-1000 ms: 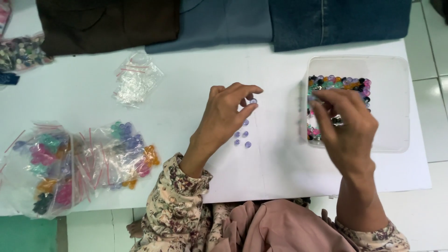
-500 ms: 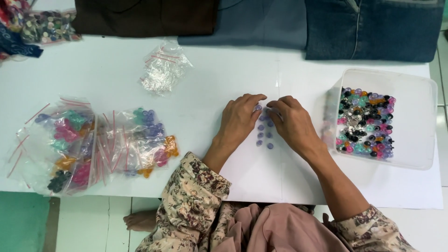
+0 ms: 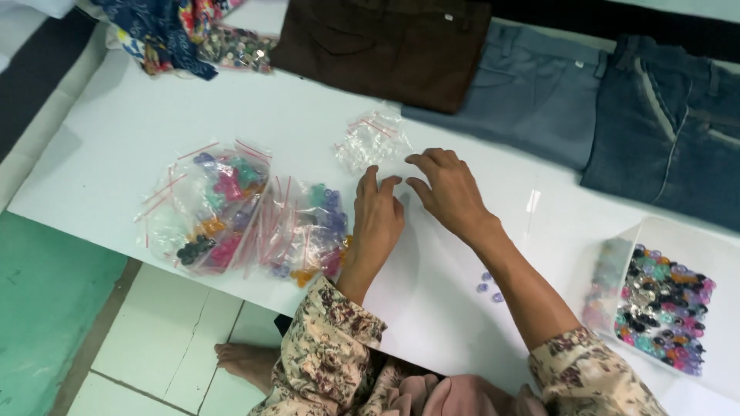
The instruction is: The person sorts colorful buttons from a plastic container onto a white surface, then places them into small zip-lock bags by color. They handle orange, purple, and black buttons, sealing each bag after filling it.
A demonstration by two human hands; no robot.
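My left hand [image 3: 378, 219] lies flat on the white sheet [image 3: 439, 308] with nothing in it, just right of a heap of clear bags [image 3: 231, 208] filled with coloured beads. My right hand [image 3: 447, 189] hovers beside it with its fingers spread and empty, its fingertips close to a small clear zip bag [image 3: 371, 145]. A few loose purple beads [image 3: 487, 285] lie on the sheet under my right forearm. At the right stands a clear plastic box [image 3: 697, 239] holding several mixed coloured beads.
Folded trousers lie along the table's far side: a brown pair [image 3: 385, 46], a grey-blue pair [image 3: 532, 92] and a dark blue pair [image 3: 671, 123]. Patterned cloth and more beads [image 3: 185, 35] sit at the far left. A bare foot [image 3: 243, 362] rests on the tiled floor below the table edge.
Both hands have left the loose purple beads and moved left, up towards the small clear bag. Before that, my right hand came away from the bead box. The view has swung left.
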